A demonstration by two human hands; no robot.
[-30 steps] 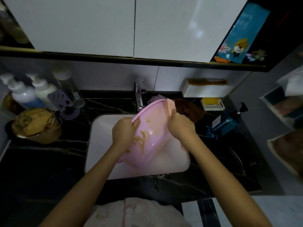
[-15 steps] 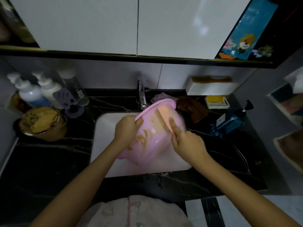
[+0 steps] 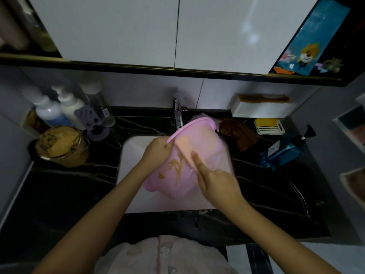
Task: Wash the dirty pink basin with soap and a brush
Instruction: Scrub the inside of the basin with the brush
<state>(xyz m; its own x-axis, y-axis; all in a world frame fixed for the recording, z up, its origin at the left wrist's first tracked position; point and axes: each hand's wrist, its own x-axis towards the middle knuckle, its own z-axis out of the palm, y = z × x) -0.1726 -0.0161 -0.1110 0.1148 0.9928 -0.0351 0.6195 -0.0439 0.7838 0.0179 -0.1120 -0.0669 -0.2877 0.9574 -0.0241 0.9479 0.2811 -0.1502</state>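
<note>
A pink plastic basin (image 3: 205,143) stands tilted on its side over the white sink (image 3: 132,155), its outside streaked with yellow-brown dirt. My left hand (image 3: 156,153) grips the basin's rim on the left. My right hand (image 3: 215,180) holds a long pale-orange brush or pad (image 3: 184,149) against the basin's wall, with the forefinger stretched along it. A yellow soap bar (image 3: 265,122) lies in a white dish at the back right.
The faucet (image 3: 177,115) rises just behind the basin. Pump bottles (image 3: 57,109) and a dirty brown pot (image 3: 61,145) stand on the black counter at left. A brown cloth (image 3: 243,133) and a blue pump bottle (image 3: 284,149) lie at right.
My right hand left the basin's upper right rim and came down onto its wall with the pale-orange piece. The basin tipped slightly further; my left hand kept its grip.
</note>
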